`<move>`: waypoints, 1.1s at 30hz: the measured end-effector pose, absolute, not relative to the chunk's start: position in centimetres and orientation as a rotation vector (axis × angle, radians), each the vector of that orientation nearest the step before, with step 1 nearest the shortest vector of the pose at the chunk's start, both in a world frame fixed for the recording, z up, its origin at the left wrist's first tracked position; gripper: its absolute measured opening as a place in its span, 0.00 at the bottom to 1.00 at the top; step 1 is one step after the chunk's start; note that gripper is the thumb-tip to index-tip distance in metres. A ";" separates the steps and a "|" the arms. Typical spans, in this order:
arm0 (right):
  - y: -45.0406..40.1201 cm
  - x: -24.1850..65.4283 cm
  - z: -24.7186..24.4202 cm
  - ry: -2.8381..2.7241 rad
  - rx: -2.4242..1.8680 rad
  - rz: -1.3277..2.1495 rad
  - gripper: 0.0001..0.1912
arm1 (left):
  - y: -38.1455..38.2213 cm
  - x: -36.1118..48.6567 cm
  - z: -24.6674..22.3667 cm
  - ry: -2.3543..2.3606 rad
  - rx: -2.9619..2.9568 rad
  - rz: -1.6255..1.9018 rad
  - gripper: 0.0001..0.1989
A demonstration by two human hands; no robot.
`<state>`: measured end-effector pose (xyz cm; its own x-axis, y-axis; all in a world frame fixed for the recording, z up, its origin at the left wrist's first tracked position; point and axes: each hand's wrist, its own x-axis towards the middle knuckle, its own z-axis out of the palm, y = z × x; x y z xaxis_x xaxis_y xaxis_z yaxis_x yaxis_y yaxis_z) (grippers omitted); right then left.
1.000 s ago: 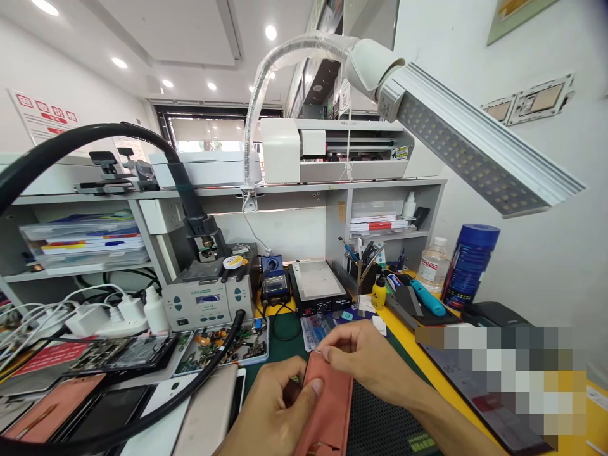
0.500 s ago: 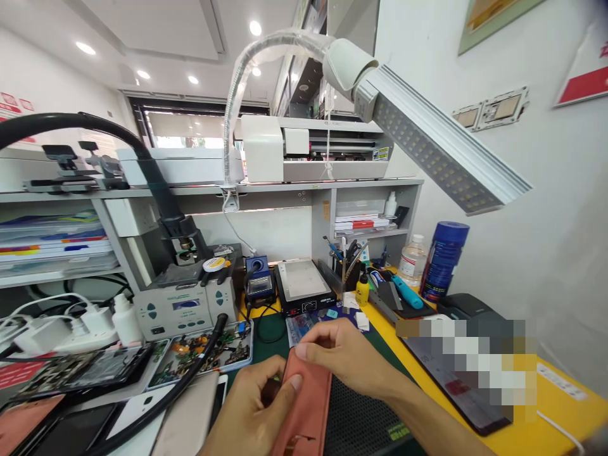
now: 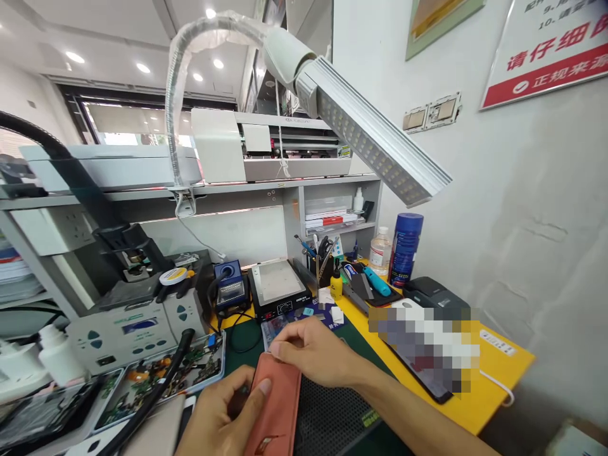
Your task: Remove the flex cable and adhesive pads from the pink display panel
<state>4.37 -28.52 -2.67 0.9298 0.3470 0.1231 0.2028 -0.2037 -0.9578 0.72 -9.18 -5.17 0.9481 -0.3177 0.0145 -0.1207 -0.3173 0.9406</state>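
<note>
Left fingers grasp the long, flat, salmon-pink rectangular slab, pointing away; right fingers meet its far end, grip unclear.

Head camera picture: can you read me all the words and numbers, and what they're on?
"请仔细": big red letters on the wall sign; the rest is cut off.
"正规来": white on red, same sign, running to the picture's edge.
"9" and "10": black, near the sign's top.
Too small or blurred: writing on the white machine, grey station, blue can and other labels.
</note>
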 end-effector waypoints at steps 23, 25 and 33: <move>-28.6 4.0 -1.2 -0.366 -1.796 0.195 0.07 | -9.3 0.4 -4.5 -0.383 1.958 -0.166 0.24; -28.6 4.0 -1.2 -0.353 -1.798 0.193 0.07 | -9.3 0.3 -4.5 -0.382 1.956 -0.167 0.24; -28.6 3.9 -1.3 -0.337 -1.795 0.201 0.07 | -9.3 0.3 -4.4 -0.391 1.927 -0.155 0.23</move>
<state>3.92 -28.64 -1.34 0.9422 0.3324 0.0419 0.1209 -0.2206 -0.9679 0.31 -9.31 -4.45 0.9367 -0.3418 0.0760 -0.1975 -0.3365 0.9207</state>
